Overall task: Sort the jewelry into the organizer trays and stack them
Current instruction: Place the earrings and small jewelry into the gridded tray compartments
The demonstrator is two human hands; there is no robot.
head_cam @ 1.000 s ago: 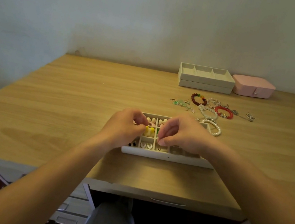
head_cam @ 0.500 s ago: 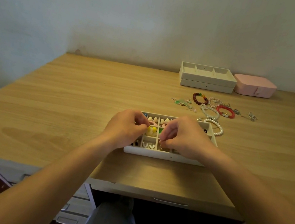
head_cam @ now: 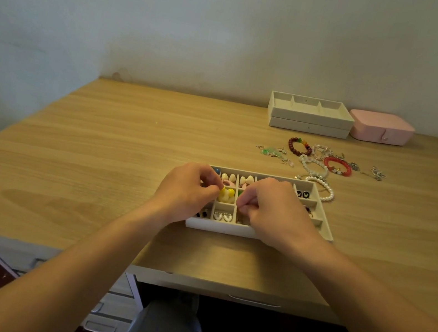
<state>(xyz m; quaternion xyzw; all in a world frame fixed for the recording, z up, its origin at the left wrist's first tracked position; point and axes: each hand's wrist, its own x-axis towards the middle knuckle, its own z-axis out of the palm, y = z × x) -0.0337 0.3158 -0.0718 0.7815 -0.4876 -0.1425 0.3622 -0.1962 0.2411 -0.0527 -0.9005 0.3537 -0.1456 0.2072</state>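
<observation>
Head view, sorting in progress. The table [head_cam: 96,159] carries everything I work with. Well beyond my hands and to their right stand two stacked organizer trays [head_cam: 310,114]; the upper one shows three compartments with nothing visible in them. A closed pink jewelry box [head_cam: 380,131] sits just beside them, further right.

Directly under my hands lies the compartment tray [head_cam: 218,226], its front wall nearest me. My left hand [head_cam: 186,192] and right hand [head_cam: 276,214] hover close together over its middle, almost touching. On both, the fingers are curled and the fingertips drawn into a pinch. I cannot tell whether either pinch holds a piece or only nudges one.

Beyond my right hand, loose on the table, lie a pearl bracelet [head_cam: 325,189] touching the tray's far corner, a red bracelet [head_cam: 337,166] and a brown bead bracelet [head_cam: 298,147]. Small green pieces [head_cam: 271,151] and tangled silvery items, too fine to name, lie near them.

Between my hands sit the yellow earrings [head_cam: 226,195], against my left fingertips. White heart earrings [head_cam: 223,217] fill the cell nearer me, and black butterfly studs [head_cam: 302,194] sit past my right knuckles.

I judge the earring sorting well advanced. The bracelets and other loose pieces are unsorted, and this tray is not yet stacked.
</observation>
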